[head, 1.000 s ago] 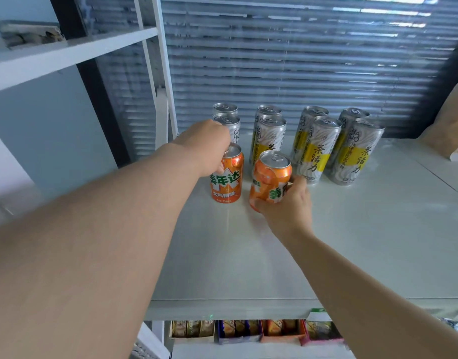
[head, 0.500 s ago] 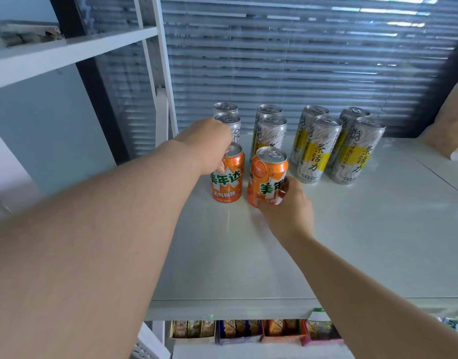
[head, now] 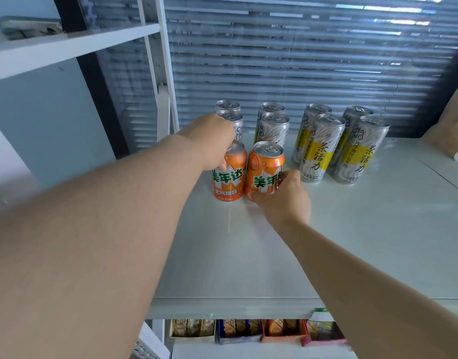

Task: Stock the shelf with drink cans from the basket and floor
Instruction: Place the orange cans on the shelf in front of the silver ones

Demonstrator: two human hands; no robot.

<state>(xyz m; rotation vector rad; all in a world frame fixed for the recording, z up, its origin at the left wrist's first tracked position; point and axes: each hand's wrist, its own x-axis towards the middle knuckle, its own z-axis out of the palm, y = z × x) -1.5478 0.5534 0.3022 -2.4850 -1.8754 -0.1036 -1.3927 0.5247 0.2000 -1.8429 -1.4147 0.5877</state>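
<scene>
Orange printed aluminium marks the two short cans at the middle of the white shelf (head: 352, 242). The left orange can (head: 228, 178) stands upright, and the right orange can (head: 264, 172) sits just beside it, leaning a little. Their sides meet or nearly meet; I cannot tell which. The left grip (head: 209, 141), a bare hand, is curled over the top and left side of the left orange can and holds it. The right grip (head: 285, 200), also bare, wraps its fingers round the lower right of the right orange can and hides the base, so I cannot tell if the can rests on the shelf. Behind them stand the tall cans (head: 314, 151), slim silver cylinders with pull-tab lids, some with yellow bands, in four short rows of two running back toward the grey slatted blind (head: 300, 60). The left can sits right in front of the leftmost row. The shelf surface is smooth, flat and faintly glossy. There is broad bare room near the person, up to the straight front edge (head: 222, 308), and more to the right of the tall cans. At the left, a white upright post (head: 168, 81) bounds the shelf, and an upper shelf (head: 67, 47) juts out above it. Below the front edge, a row of coloured cardboard boxes (head: 238, 330) sits on a lower shelf.
</scene>
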